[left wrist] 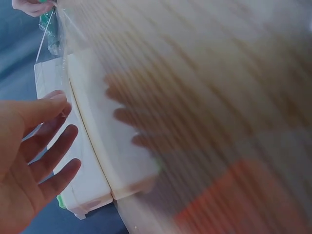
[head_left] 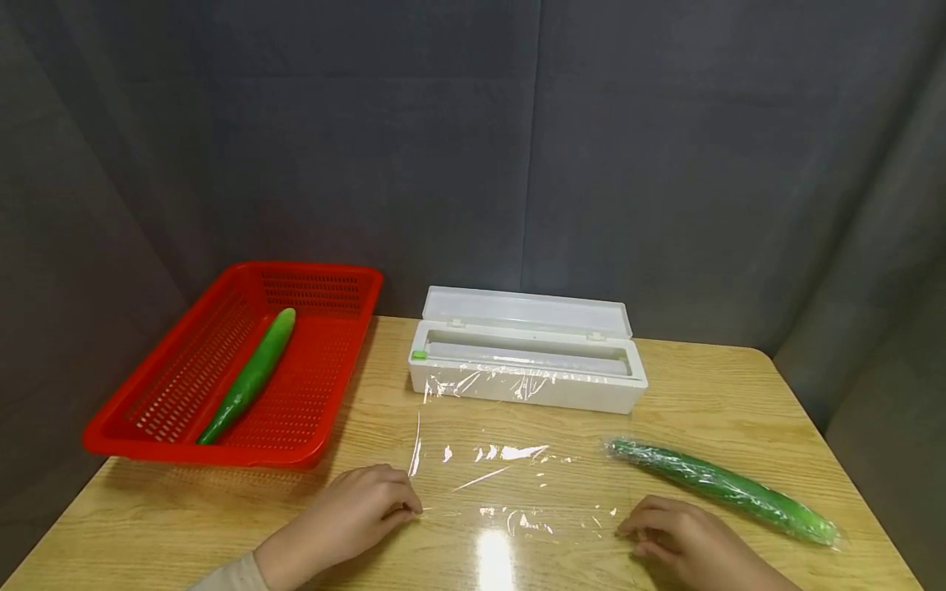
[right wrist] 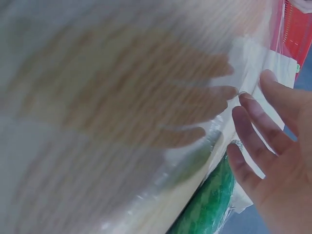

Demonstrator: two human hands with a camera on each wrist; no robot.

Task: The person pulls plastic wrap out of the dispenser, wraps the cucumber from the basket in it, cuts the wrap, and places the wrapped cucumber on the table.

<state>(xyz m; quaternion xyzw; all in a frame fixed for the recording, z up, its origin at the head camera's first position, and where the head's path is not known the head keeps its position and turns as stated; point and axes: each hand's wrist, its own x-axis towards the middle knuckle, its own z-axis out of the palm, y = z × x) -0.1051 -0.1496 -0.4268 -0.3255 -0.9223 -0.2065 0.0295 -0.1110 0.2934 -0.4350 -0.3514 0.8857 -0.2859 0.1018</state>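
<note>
A clear sheet of plastic wrap point(head_left: 510, 472) stretches from the white dispenser box point(head_left: 528, 394) toward both hands. My left hand point(head_left: 362, 509) pinches the sheet's near left corner between thumb and index finger; its other fingers point(left wrist: 56, 151) are spread loosely. At the near right corner, my right hand point(head_left: 683, 538) has its fingertips at the film's edge. In the right wrist view a gap shows between the thumb point(right wrist: 280, 95) and index finger of that hand. Just beyond it lies a wrapped cucumber point(head_left: 727, 484), shiny with film.
A red plastic basket point(head_left: 321, 447) stands at the left, with another cucumber point(head_left: 254, 377) inside. The dispenser's lid point(head_left: 528, 312) is raised, showing the film roll point(head_left: 528, 359). Dark curtains point(head_left: 532, 164) surround the wooden table point(head_left: 709, 386) at the back and sides.
</note>
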